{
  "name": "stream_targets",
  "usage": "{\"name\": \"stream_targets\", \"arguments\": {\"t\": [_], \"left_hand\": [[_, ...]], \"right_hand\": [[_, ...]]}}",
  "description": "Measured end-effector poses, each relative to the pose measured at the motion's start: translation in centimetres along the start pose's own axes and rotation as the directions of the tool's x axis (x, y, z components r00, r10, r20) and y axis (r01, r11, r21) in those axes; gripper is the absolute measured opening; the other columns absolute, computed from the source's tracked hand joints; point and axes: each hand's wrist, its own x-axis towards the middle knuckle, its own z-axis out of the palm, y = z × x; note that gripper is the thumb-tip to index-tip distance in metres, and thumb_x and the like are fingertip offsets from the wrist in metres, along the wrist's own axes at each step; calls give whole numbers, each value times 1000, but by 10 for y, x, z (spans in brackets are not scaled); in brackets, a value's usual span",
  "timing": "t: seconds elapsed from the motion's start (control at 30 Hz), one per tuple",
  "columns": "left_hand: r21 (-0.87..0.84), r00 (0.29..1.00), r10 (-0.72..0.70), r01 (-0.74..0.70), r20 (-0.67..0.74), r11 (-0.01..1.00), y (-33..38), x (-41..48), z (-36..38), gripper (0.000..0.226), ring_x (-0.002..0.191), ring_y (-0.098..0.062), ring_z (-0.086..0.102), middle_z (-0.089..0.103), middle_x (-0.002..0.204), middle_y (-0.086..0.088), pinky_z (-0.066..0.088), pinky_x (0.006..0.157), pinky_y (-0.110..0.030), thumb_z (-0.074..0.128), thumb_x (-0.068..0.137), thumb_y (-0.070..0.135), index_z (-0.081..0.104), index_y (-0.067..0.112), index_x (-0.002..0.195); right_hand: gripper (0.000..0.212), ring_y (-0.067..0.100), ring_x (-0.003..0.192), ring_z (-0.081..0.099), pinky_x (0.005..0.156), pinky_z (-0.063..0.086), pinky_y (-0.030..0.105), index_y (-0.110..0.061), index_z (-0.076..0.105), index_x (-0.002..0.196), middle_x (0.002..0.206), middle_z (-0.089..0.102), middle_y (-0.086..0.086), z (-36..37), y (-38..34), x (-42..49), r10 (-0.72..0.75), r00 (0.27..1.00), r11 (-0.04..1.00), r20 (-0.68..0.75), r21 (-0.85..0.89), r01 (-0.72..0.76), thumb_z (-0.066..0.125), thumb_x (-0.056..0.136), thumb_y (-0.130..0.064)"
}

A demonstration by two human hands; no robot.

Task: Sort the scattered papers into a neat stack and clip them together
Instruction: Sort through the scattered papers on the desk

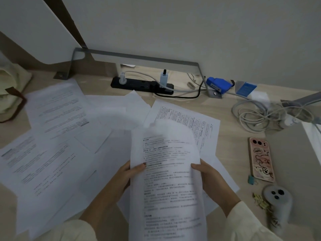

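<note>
Loose papers overlap across the left and centre of the desk, hiding the wood. Held sheets rise at near centre. Bare lane between the papers' right edge and phone. Back: power strip, plugs upright, under metal bracket. Right rear: tangled cables. Near right: binder clip just beside phone, white controller close by. Far left: cloth bag.
</note>
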Motion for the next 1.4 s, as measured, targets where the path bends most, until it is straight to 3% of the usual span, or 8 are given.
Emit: {"name": "stream_targets", "arguments": {"t": [0.2, 0.3, 0.4, 0.63, 0.9, 1.13, 1.27, 1.4], "left_hand": [[-189, 981, -38, 2, -189, 982, -9, -22, -14, 47, 87, -24, 72, 74, 104, -9, 58, 62, -30, 71, 70, 33, 64, 16, 113], [-183, 962, -28, -23, -273, 983, -13, -39, -26, 24, 78, -19, 73, 77, 91, -2, 57, 55, -28, 63, 80, 28, 66, 20, 103], [-46, 882, 36, -65, -470, 997, -15, -50, -48, 32, 93, -27, 69, 71, 109, -8, 56, 80, -42, 62, 81, 26, 62, 19, 113], [86, 821, 83, -42, -564, 995, -28, -58, -58, 42, 104, -25, 58, 61, 119, -8, 44, 94, -39, 56, 89, 21, 49, 15, 131], [87, 889, 49, -10, -456, 996, -32, -40, -46, 46, 102, -17, 60, 61, 117, -2, 48, 82, -29, 67, 83, 18, 50, 23, 126], [179, 910, 26, 53, -415, 983, -33, -42, -43, 53, 106, -20, 58, 59, 122, -4, 45, 96, -36, 66, 80, 18, 46, 18, 130], [211, 890, 101, -5, -444, 977, -29, -43, -50, 39, 92, -8, 58, 60, 101, 11, 47, 82, -27, 54, 89, 5, 45, 23, 123], [167, 875, 111, -35, -472, 985, -23, -45, -52, 34, 86, -5, 55, 57, 97, 11, 45, 68, -21, 53, 90, 7, 44, 24, 119]], "right_hand": [[45, 25, 116, 59, 102, 43, 44, -20, 54, 128, 127, 63, 4, 16, 15, 13, 46, 999, 992, -13, -119, -47, 58, 83, -24], [35, 23, 105, 61, 93, 47, 34, -16, 56, 123, 119, 64, 7, 25, 21, 19, 14, 975, 940, -224, -329, -89, 57, 89, -25], [49, 26, 107, 53, 90, 45, 36, -11, 48, 125, 122, 53, 12, 20, 31, 21, -153, 846, 721, -510, -643, -257, 66, 82, -28], [65, 29, 115, 40, 93, 40, 34, -9, 38, 128, 125, 41, 11, 29, 64, 13, -355, 818, 278, -452, -887, -370, 69, 77, -35], [50, 25, 106, 42, 90, 37, 31, -7, 49, 117, 113, 48, 8, 27, 60, 18, -232, 853, 234, -468, -878, -418, 64, 79, -36], [8, 18, 73, 51, 61, 37, 24, -15, 48, 98, 79, 53, -1, 31, 46, 4, -278, 902, 501, -330, -851, -157, 50, 91, -12], [7, 10, 61, 51, 53, 35, 10, -9, 48, 86, 66, 52, -9, 25, 10, -13, -508, 787, 515, -349, -856, -47, 53, 91, -10], [10, 25, 74, 55, 60, 36, 30, -7, 55, 98, 76, 57, 3, 25, -37, -32, -708, 619, 455, -340, -890, 31, 47, 93, -12]]}}
